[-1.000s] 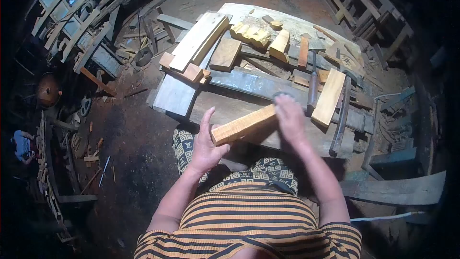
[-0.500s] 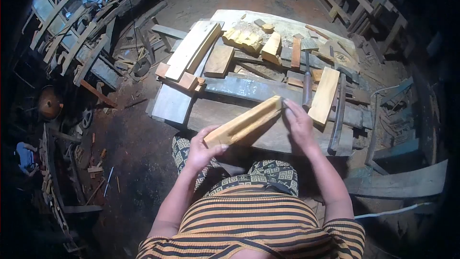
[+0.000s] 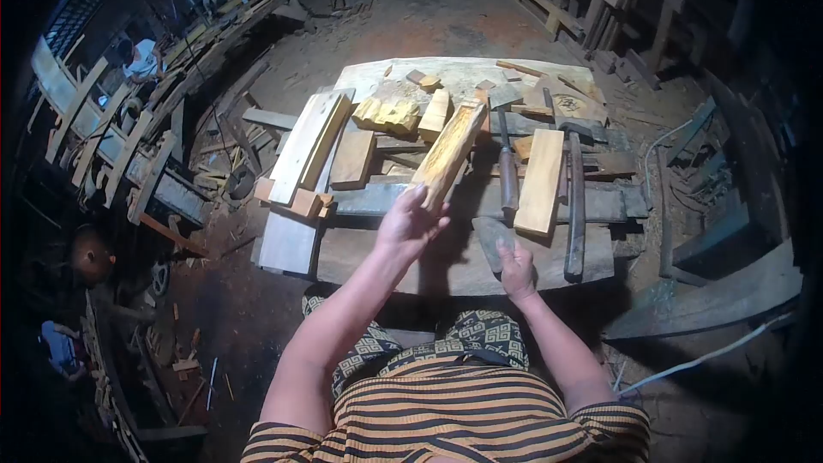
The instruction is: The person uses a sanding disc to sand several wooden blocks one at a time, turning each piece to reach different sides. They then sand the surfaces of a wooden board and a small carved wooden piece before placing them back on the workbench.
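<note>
My left hand point(image 3: 406, 221) grips the lower end of a long wooden block point(image 3: 448, 154), tilted up over the bench with its rough yellow face showing. My right hand point(image 3: 517, 271) pinches a flat grey piece point(image 3: 494, 243) with a rounded edge, near the front of the wooden bench point(image 3: 377, 259); its exact kind I cannot make out. The two hands are apart. Just beyond my right hand lie a pale wood block point(image 3: 540, 182), a chisel-like tool point(image 3: 508, 173) with a dark handle, and a long-handled hammer point(image 3: 575, 214).
Pale boards point(image 3: 307, 147), a short block point(image 3: 352, 159) and a rough yellow chunk point(image 3: 386, 115) lie on the bench's left and back. Timber racks point(image 3: 591, 0) stand at the far right. A person point(image 3: 141, 60) is at the far left among planks.
The wooden block has swung up and away, now in my left hand alone. My right hand has left its far end and come down nearer the bench front, with the grey piece showing.
</note>
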